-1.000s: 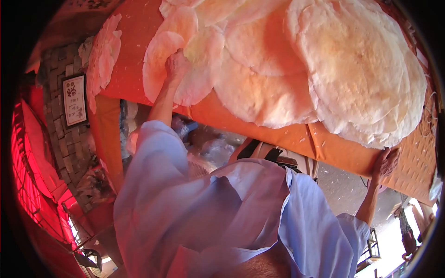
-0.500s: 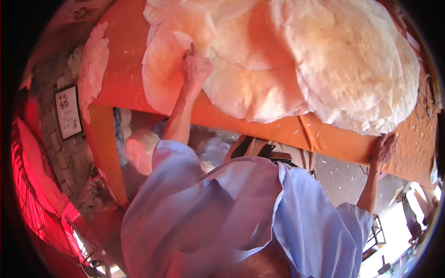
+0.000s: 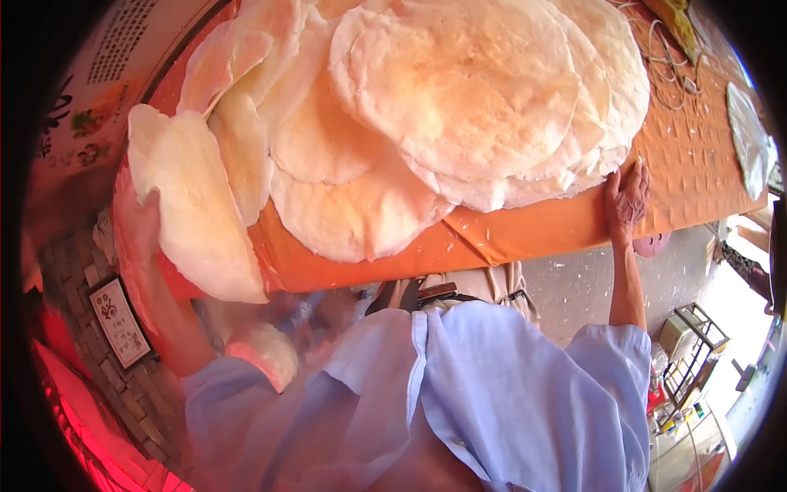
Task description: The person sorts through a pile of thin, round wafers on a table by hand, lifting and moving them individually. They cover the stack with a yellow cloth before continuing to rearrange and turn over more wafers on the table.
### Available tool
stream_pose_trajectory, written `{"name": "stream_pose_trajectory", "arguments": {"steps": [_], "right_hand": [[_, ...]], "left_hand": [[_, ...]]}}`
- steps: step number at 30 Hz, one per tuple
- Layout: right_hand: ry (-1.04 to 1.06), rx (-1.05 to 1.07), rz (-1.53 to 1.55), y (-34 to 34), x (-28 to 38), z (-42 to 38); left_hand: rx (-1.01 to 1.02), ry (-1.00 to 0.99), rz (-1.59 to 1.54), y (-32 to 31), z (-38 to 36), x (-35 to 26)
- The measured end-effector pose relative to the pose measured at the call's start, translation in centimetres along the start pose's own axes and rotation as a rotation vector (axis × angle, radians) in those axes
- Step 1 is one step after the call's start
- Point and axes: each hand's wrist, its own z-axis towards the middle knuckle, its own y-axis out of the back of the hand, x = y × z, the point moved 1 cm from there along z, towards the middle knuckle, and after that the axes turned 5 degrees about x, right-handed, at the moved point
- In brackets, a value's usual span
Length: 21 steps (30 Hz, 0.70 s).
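Large, thin, pale round flatbreads lie overlapping on an orange-covered table. At the left, one flatbread [image 3: 193, 205] is raised and tilted, its lower end reaching over the table's near edge. My left hand [image 3: 143, 220], smeared by motion, grips that flatbread's left edge, and its fingers are partly hidden. My right hand [image 3: 629, 197] lies palm down on the orange cover [image 3: 549, 234] by the near edge, fingers stretched out, holding nothing. Just left of its fingertips is the rim of a thick stack of flatbreads [image 3: 459, 90].
A coiled cord [image 3: 668, 70] and a clear plastic bag [image 3: 746, 139] are on the table's right part. A framed sign [image 3: 120, 321] stands by a brick surface at the left. A metal rack [image 3: 693, 353] is at the lower right.
My left hand has gone left and lifted the flatbread from the table into a tilt. My right hand stays at the near edge, its fingers now lying on top. The view has shifted.
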Motion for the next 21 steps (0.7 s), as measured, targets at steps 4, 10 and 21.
{"name": "stream_pose_trajectory", "arguments": {"steps": [4,10,21], "right_hand": [[-0.010,-0.033,0.018,0.4,0.4,-0.1],[-0.032,-0.031,0.048,1.1,0.9,0.0],[0.046,-0.020,0.100,1.6,0.7,0.2]], "left_hand": [[0.179,-0.155,-0.162,2.6,8.5,-6.4],[0.004,-0.831,0.033,-2.0,7.6,-30.0],[0.231,-1.293,0.044,-35.3,-10.8,-31.0]]}}
